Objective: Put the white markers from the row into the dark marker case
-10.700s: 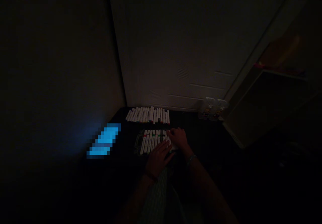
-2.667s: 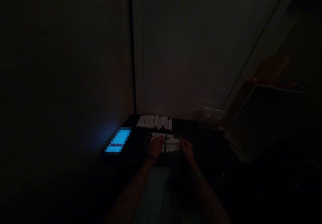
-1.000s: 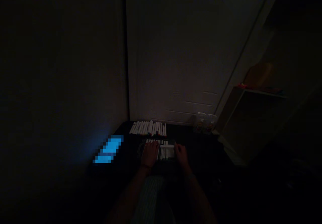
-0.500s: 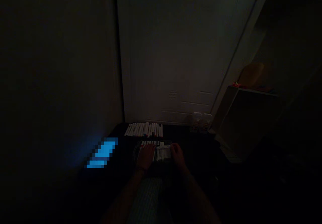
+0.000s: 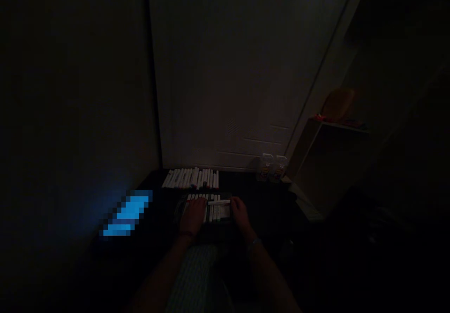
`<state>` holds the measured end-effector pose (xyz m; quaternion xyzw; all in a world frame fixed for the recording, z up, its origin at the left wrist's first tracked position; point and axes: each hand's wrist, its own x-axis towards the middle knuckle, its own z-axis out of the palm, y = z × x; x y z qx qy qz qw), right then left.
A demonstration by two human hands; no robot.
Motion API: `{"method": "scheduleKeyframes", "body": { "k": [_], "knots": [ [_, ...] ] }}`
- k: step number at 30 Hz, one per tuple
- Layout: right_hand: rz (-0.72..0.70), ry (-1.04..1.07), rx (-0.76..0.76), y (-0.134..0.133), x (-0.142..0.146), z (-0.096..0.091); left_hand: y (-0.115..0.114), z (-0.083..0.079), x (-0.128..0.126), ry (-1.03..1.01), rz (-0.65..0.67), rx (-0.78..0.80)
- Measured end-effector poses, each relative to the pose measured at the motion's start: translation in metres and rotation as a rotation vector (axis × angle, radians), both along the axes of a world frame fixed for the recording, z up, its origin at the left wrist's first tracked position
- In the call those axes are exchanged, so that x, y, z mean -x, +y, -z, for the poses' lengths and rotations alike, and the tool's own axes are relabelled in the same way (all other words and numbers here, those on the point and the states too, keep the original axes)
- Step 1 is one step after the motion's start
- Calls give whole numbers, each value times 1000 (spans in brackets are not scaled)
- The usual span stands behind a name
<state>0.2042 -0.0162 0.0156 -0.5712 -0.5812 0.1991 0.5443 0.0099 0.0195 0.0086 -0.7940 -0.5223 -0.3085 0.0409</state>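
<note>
Right-hand fingers (image 5: 234, 202) grip a slim, cylindrical marker (image 5: 220, 202).

Very dim, pixelated blue glow (image 5: 126, 212), shadowed edges

Markers (image 5: 214, 213) partly hidden by left hand (image 5: 193, 213), forearms (image 5: 269, 267) cut off; marker print seemingly blurred

Dark left bracelet (image 5: 186, 234), paler right bracelet (image 5: 255, 242)
</note>
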Motion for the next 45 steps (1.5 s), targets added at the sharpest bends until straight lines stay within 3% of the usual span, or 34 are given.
{"method": "scheduleKeyframes", "body": {
  "k": [8, 15, 20, 45],
  "knots": [
    [-1, -29, 14, -1, 1, -2, 5, 11, 2, 94, 18, -20],
    [-45, 190, -14, 14, -4, 17, 11, 19, 4, 108, 7, -63],
    [-102, 249, -28, 13, -5, 17, 13, 24, 6, 133, 16, -127],
    [-115, 328, 4, 12, -7, 21, 8, 18, 4, 70, 0, -74]
  ]
}}
